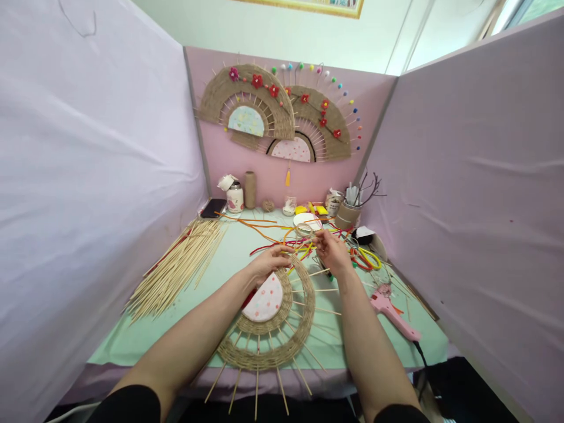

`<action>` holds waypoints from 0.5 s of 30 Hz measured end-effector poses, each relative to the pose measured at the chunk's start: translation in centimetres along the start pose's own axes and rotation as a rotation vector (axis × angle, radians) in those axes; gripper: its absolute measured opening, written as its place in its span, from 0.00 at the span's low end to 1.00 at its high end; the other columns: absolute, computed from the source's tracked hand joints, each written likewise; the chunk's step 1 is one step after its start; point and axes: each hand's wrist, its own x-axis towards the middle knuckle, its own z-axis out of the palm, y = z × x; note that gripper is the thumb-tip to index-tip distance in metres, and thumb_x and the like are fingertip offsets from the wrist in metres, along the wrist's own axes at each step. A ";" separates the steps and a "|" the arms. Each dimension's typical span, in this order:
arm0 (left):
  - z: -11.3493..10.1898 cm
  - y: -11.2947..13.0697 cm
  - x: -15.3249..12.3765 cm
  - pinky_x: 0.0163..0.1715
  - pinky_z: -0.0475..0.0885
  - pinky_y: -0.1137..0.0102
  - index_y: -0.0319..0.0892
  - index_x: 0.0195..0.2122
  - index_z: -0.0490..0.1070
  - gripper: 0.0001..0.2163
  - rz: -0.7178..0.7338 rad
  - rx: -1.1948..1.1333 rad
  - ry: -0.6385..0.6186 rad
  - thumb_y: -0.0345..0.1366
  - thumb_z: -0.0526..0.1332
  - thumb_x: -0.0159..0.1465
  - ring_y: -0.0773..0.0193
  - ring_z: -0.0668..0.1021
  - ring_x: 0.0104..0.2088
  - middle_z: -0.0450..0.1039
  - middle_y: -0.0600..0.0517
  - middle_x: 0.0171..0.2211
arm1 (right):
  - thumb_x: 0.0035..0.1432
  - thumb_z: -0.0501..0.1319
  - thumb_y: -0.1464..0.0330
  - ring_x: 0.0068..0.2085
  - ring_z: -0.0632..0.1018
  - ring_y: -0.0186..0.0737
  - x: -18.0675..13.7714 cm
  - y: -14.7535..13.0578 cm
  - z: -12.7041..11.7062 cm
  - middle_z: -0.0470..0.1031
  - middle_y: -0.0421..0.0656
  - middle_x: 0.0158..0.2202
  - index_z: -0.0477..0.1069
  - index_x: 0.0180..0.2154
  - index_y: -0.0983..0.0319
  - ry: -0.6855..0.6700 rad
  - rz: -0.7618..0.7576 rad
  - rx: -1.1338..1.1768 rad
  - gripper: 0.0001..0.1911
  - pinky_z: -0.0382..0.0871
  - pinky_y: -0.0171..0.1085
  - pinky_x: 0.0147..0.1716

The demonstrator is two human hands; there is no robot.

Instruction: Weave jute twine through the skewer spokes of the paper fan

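A half-round woven twine fan [308, 294] with bare wooden sticks spreading outward lies tilted near the table's front edge. At its middle is a white half-disc [267, 298] with pinkish-red dots. My left hand [269, 261] is closed on the fan's upper end, its fingers bent over the woven band. Just right of it, my right hand [332, 252] is raised in a pinch at a thin tan twine [304, 229], which loops in front of a white plate. Exactly where the twine meets the fingertips is hard to make out.
Thin wooden sticks [176, 273] are heaped at left. Coloured pipe cleaners [264, 226] lie beyond my hands. At right rests a pink glue gun [394, 314] with a black cord. Jars, a phone [214, 208] and a twig holder [347, 215] line the back, below two finished fans [247, 88].
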 end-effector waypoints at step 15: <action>-1.7 2.4 -0.9 0.28 0.69 0.75 0.39 0.41 0.74 0.19 0.156 -0.182 0.082 0.25 0.67 0.46 0.71 0.75 0.25 0.74 0.53 0.27 | 0.50 0.58 0.44 0.21 0.65 0.30 -0.3 1.7 0.9 0.69 0.40 0.19 0.76 0.27 0.63 -0.257 0.318 -0.118 0.28 0.54 0.31 0.19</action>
